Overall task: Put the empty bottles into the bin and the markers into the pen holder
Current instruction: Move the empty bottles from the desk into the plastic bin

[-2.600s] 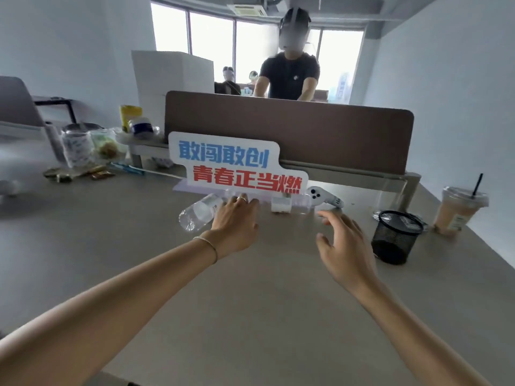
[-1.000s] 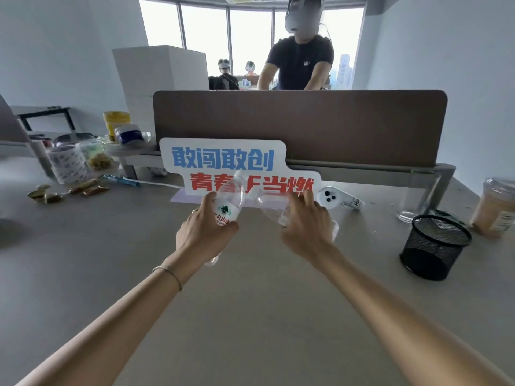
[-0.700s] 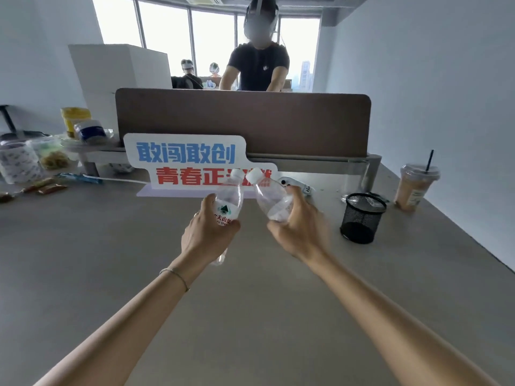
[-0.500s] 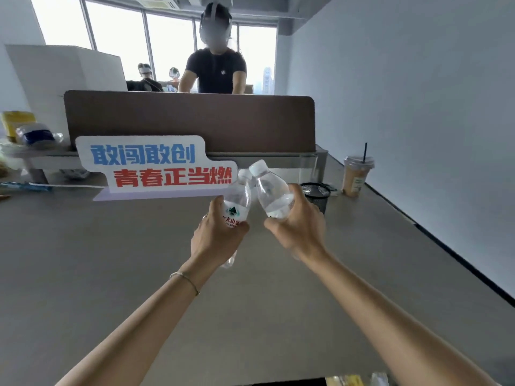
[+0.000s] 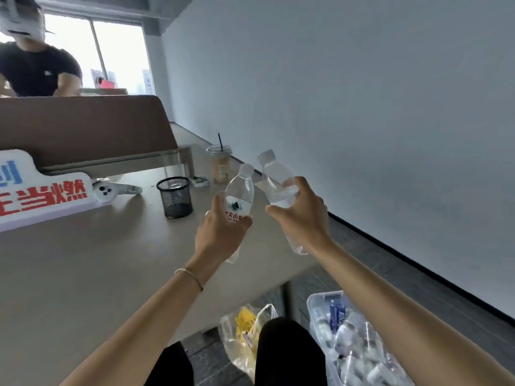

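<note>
Picked both up a second ago: left hand [image 5: 220, 235] and right hand [image 5: 302, 218] each grip 1 bottle, now swung past the desk [image 5: 83, 274] edge toward the bin [image 5: 313, 302].

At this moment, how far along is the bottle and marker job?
Nothing looks finished. The left hand holds a labelled bottle and the right hand a plain bottle, both above the desk edge. The bin on the floor awaits them. The pen holder looks empty; no markers are visible.
</note>
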`<state>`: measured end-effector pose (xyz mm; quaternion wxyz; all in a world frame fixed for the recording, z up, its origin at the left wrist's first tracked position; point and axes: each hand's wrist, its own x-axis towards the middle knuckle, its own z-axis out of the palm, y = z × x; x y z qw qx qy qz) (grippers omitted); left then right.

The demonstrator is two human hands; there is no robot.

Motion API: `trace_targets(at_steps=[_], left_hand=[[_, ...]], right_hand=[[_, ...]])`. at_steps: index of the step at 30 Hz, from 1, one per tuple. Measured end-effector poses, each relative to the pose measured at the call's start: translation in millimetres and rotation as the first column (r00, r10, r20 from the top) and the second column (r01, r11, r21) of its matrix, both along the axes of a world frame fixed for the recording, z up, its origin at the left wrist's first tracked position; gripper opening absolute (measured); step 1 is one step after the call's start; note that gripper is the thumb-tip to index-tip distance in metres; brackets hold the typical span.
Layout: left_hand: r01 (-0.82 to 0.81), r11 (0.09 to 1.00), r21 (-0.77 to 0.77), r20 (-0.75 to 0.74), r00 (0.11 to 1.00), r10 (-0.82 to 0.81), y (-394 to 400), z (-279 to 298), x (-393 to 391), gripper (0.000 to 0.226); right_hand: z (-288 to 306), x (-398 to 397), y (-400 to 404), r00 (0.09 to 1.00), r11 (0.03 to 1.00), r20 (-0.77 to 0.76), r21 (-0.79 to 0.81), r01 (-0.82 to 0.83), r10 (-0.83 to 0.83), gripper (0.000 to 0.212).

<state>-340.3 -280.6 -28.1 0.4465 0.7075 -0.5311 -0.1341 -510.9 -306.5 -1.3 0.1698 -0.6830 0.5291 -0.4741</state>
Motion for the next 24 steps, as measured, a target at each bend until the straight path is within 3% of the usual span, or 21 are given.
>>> trace_targets(at_steps=[7,16,24], left_hand=[[0.230,0.973,0.031,-0.016,0.973,-0.230,-35,-14,-119,0.071],[0.505,0.855,0.118,-0.008,0.861,-0.508,-60,-57,-254,0.064],[0.565,0.751,0.341,-0.128,0.820,-0.559,-83,-144,-315,0.071]], right_hand=[[-21,-124,-2,0.978,0.979,0.064,0.067,0.195,-0.199,0.054],[-77,-247,-7,0.893,0.891,0.116,0.200,0.407,-0.434,0.047],[-148,-309,-20,0.838,0.809,0.098,0.342,0.478,-0.537,0.052]])
